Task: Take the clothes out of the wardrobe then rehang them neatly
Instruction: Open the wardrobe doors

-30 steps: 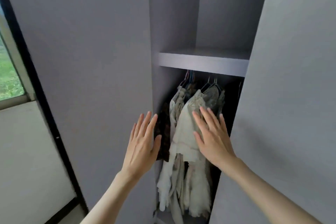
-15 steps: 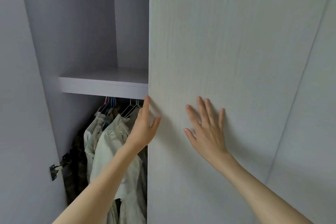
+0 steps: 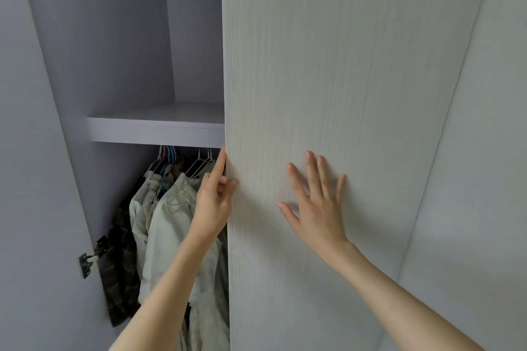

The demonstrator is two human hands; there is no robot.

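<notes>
The wardrobe [image 3: 137, 37] stands open on its left half, filling the upper left and centre of the frame; a pale wood-grain door [image 3: 328, 65] covers the right half, its free edge running down the middle of the frame. The left hand [image 3: 214, 202] is at that edge, forefinger raised straight along it, the other fingers loosely bent and the thumb tip touching the door's face; it grips nothing that can be seen. The right hand [image 3: 316, 202] lies flat on the door's face, fingers spread and straight, holding nothing.

Inside, a grey shelf [image 3: 154, 129] crosses the compartment at mid-height; the space above it shows only bare grey walls. Below the shelf hang the clothes [image 3: 168, 225], crowded together in the lower centre of the frame: pale cream and light green garments in front, a dark patterned one [image 3: 119, 271] at the far left against the wardrobe's side wall. Their hangers [image 3: 182, 162] bunch just under the shelf; coloured ones to the left, thin wire ones to the right, beside the left forefinger. A metal hinge [image 3: 91, 256] sits at lower left.
</notes>
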